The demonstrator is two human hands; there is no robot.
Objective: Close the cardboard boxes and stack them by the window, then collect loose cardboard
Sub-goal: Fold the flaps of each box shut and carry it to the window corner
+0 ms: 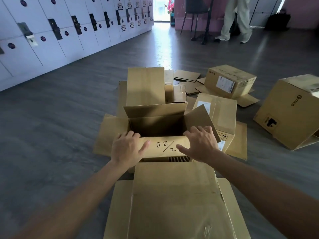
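You are bending over an open box [156, 125] sitting on the grey floor [51, 135] in the middle of the scene, its dark inside showing and its near flap [165, 146], marked "02/2" in black pen, lying under both your hands. Your left hand [126, 149] is gripping the left end of that flap, fingers curling over its far edge and thumb pressing on its top face. Your right hand [200, 144] is holding the right end the same way, fingers over the edge beside the raised right flap [201, 120], thumb stretching out flat toward the writing. The left flap [110, 133] is lying spread out on the floor, and the far flap [155, 110] is standing up. Just near you, a flattened box [174, 200] is lying on the floor, touching the open one. Just behind the open box, a tall box [145, 86] is standing with its flap up. To the right, a closed box [219, 116] is resting just beside the raised flap, and farther off a labelled box [229, 81] is sitting on loose cardboard sheets [187, 75]. At the far right, a large box [290, 111] is tilting on one edge. Lockers [69, 28] are lining the left wall, and a person's legs [234, 19] are showing at the far end, beside a chair [195, 12].
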